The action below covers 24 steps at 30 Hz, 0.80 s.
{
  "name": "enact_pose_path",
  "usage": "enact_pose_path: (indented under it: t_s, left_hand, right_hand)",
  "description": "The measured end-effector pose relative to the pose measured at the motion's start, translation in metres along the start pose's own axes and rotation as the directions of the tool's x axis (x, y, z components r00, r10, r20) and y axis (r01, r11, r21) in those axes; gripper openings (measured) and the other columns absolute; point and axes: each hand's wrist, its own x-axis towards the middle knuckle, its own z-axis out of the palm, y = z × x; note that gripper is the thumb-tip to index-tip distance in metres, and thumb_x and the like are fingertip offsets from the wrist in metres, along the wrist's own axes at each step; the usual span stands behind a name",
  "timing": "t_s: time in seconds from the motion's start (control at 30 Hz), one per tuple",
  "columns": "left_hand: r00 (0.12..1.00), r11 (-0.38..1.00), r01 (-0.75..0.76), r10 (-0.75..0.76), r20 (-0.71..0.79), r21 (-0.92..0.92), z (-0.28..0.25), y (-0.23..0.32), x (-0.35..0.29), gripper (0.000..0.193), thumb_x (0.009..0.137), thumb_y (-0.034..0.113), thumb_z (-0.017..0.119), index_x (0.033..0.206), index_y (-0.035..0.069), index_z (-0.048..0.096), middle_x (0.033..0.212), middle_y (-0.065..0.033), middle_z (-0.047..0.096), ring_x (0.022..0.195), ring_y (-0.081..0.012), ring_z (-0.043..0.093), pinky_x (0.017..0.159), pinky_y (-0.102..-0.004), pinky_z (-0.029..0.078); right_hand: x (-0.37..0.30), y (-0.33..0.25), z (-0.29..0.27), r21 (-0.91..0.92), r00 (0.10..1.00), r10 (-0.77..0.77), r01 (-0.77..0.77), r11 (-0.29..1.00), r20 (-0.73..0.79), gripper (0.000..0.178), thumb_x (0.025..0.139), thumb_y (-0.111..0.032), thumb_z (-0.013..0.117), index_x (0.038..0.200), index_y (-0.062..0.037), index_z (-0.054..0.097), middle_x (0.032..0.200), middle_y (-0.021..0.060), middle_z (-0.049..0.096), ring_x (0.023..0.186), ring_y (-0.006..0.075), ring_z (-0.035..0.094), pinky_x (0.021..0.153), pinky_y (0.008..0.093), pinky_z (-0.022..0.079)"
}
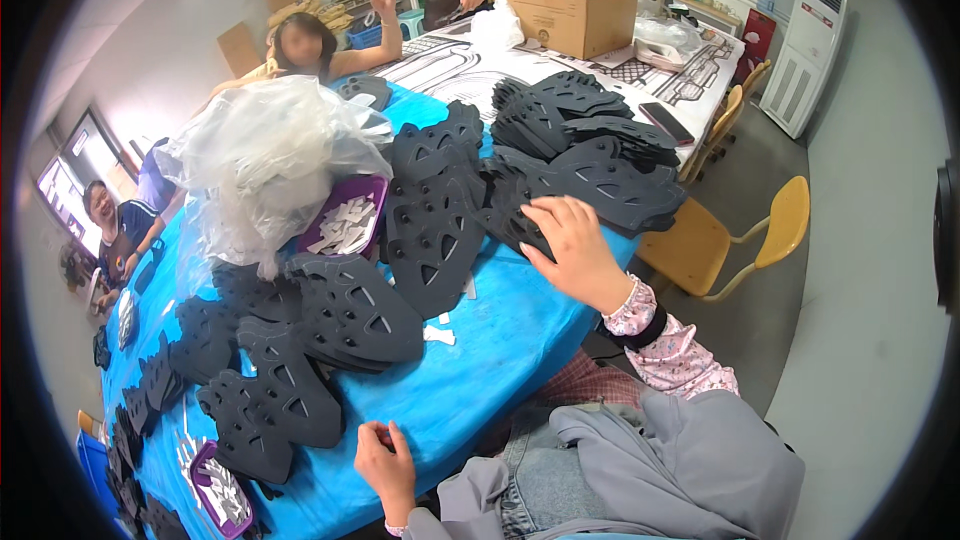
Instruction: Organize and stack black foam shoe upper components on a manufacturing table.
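Several flat black perforated pieces, like foam pads with slots and small knobs, lie overlapping across the blue-covered table [480, 360]. My right hand [575, 250] is over the table's right side, thumb and fingers apart. Its fingertips reach the edge of a black perforated piece [510, 212]; whether they press on it is unclear. Beyond it rises a thick stack of black pieces [600, 180]. My left hand [385, 462] rests by the near table edge, fingers curled in, with nothing visible in it. Closest to that hand is a fanned group of black pieces [285, 380].
White strips fill a purple basket [378, 190] beside a clear plastic bag [270, 150], and another purple basket [205, 452] at lower left. A phone [666, 123], a cardboard box [572, 15] and yellow chairs [690, 250] stand rightward. Other people are around the table.
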Motion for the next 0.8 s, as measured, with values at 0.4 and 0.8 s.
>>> enact_pose_path:
  t_s: [0.4,0.8]
  left_hand:
    - [0.998,0.998,0.055,-0.055,-0.003,0.025,0.006,-0.001,0.000,0.015,0.087,0.011,0.058,0.081,0.002,0.048,0.065,-0.0072,0.048,0.054,-0.0187,0.047,0.051,-0.0323,0.039]
    - [0.993,0.975,0.098,-0.110,0.049,0.199,-0.004,0.000,-0.002,0.019,0.088,0.024,0.059,0.084,0.006,0.056,0.069,-0.0111,0.059,0.059,-0.0280,0.056,0.056,-0.0375,0.045]
  right_hand:
    - [-0.036,0.127,-0.045,-0.045,0.976,0.035,-0.026,0.999,0.215,0.030,0.082,-0.024,0.065,0.105,-0.0044,0.060,0.113,0.0120,0.059,0.111,0.0295,0.052,0.095,0.0388,0.039]
    - [0.039,0.291,-0.095,-0.011,0.651,0.409,-0.524,0.852,0.640,0.044,0.089,-0.039,0.057,0.108,0.0004,0.062,0.098,0.0139,0.065,0.094,0.0243,0.060,0.084,0.0340,0.046]
